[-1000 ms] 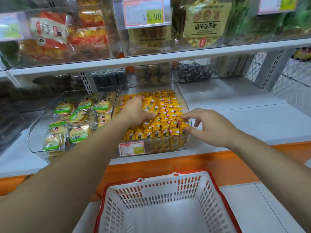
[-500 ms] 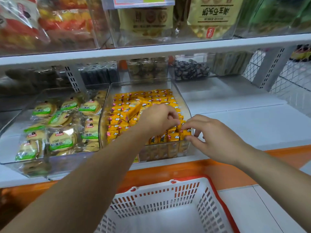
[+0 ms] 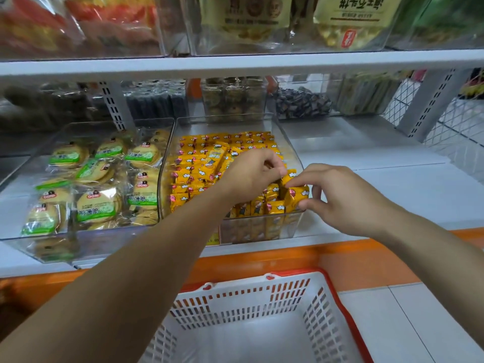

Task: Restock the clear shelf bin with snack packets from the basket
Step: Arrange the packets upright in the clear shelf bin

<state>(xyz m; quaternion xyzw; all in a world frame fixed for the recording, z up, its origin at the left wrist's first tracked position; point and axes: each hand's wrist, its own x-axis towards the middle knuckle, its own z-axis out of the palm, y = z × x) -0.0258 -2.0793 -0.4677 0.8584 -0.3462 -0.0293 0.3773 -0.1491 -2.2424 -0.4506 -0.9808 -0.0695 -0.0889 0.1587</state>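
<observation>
Left grip (image 3: 251,176), right grip (image 3: 345,197) pinch packets (image 3: 297,194) — white shelf (image 3: 392,184).

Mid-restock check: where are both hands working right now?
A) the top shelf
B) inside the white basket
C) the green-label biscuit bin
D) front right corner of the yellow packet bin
D: the left hand and right hand meet at the front right corner of the clear bin, fingers pinching yellow packets; the basket sits below, untouched.

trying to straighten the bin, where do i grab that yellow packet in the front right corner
Pinch the corner packet by its top edge, coming down from above, as the right hand does. It stands upright, wedged among neighbours in the clear bin, so only its top is free.
</observation>
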